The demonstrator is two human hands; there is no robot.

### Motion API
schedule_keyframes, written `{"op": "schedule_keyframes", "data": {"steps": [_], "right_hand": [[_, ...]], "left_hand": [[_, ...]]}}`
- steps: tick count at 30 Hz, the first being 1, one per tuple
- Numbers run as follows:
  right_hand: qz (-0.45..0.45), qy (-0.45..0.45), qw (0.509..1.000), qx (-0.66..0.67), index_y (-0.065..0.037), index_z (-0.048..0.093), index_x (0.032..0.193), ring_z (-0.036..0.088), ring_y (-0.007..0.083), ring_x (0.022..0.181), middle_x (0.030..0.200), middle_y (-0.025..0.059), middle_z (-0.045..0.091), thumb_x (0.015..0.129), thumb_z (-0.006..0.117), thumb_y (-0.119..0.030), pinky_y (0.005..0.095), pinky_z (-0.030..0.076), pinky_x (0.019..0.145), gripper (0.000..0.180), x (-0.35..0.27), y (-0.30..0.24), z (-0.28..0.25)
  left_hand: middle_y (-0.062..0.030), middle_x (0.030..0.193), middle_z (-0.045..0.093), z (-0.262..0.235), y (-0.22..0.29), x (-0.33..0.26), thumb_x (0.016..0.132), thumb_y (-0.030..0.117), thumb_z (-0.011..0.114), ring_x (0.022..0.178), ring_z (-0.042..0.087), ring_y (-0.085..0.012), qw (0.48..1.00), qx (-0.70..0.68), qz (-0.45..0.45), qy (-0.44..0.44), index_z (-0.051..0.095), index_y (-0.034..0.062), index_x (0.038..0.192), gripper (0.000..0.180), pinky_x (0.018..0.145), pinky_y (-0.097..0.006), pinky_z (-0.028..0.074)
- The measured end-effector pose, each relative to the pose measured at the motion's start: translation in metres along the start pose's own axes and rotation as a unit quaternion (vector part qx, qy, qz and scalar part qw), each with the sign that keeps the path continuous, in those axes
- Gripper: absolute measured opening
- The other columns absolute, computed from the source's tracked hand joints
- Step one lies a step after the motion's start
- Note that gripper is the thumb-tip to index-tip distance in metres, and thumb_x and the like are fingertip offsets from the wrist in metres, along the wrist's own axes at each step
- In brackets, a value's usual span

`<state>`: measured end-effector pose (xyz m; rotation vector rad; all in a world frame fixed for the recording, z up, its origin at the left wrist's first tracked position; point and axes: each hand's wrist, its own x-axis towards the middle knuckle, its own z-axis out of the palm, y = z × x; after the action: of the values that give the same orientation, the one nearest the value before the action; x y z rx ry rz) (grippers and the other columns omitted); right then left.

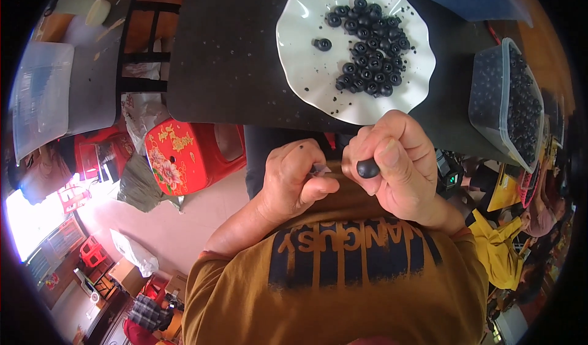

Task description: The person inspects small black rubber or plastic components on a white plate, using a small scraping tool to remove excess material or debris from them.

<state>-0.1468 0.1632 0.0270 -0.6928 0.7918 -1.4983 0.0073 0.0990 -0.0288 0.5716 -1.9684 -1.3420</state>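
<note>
Between the thumb and fingers of my right hand (401,170) is a small, smooth black rounded piece (369,169), rubber-like, with its domed side showing. My left hand (294,179) is curled just beside it, thumb against the bent forefinger. A small, thin, greyish sliver (320,170) pokes out from that pinch; its kind is too small to make out. The two hands are apart, in front of my chest at the near edge of the table. Beyond them stands a white wavy-rimmed plate (300,69) with several black ring-topped pieces (370,57) heaped on it and black crumbs scattered around.
The plate is on a dark table (220,57). A clear plastic tub (490,100) full of similar black pieces stands at the right. Left of me is a red patterned stool (177,155). Farther left, another dark table (92,94) bears a clear container (46,94).
</note>
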Motion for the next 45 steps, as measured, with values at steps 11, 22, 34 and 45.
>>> {"op": "schedule_keyframes", "data": {"steps": [11, 22, 34, 45], "right_hand": [[-0.191, 0.248, 0.948, -0.060, 0.001, 0.051, 0.092, 0.048, 0.0102, 0.059, 0.074, 0.0065, 0.056, 0.090, 0.050, -0.026, 0.0231, 0.039, 0.056, 0.028, 0.156, -0.104, 0.076], [-0.138, 0.045, 0.647, -0.749, 0.001, 0.055, 0.106, 0.054, 0.0284, 0.095, 0.108, 0.0147, 0.054, 0.081, 0.059, -0.014, 0.0359, 0.040, 0.084, 0.029, 0.047, -0.044, 0.014], [-0.105, 0.047, 0.657, -0.745, 0.000, 0.054, 0.107, 0.051, 0.0310, 0.099, 0.107, 0.0164, 0.053, 0.084, 0.055, -0.010, 0.0362, 0.041, 0.084, 0.025, 0.044, -0.025, -0.022], [-0.197, 0.055, 0.619, -0.758, 0.004, 0.058, 0.092, 0.057, 0.0233, 0.085, 0.101, 0.0123, 0.056, 0.082, 0.060, -0.009, 0.0307, 0.047, 0.071, 0.017, 0.042, -0.022, -0.036]], "left_hand": [[-0.0133, 0.065, 0.054, -0.018, 0.013, -0.018, 0.079, 0.029, 0.062, 0.061, 0.055, -0.0315, 1.000, -0.013, -0.020, -0.019, 0.054, 0.0005, 0.074, 0.030, 0.055, -0.035, 0.045], [-0.0125, 0.069, 0.052, -0.025, 0.003, -0.034, 0.089, 0.046, 0.042, 0.064, 0.053, -0.0316, 0.999, -0.032, -0.025, -0.005, 0.052, 0.0009, 0.077, 0.048, 0.058, -0.035, 0.043], [-0.0158, 0.063, 0.050, -0.009, 0.020, -0.028, 0.088, 0.044, 0.045, 0.063, 0.053, -0.0357, 1.000, -0.010, -0.003, -0.003, 0.050, 0.0009, 0.073, 0.046, 0.056, -0.040, 0.043], [-0.0146, 0.061, 0.049, 0.000, 0.027, -0.023, 0.087, 0.045, 0.047, 0.061, 0.053, -0.0350, 1.000, 0.006, -0.013, -0.007, 0.049, 0.0019, 0.071, 0.046, 0.054, -0.040, 0.044]]}}
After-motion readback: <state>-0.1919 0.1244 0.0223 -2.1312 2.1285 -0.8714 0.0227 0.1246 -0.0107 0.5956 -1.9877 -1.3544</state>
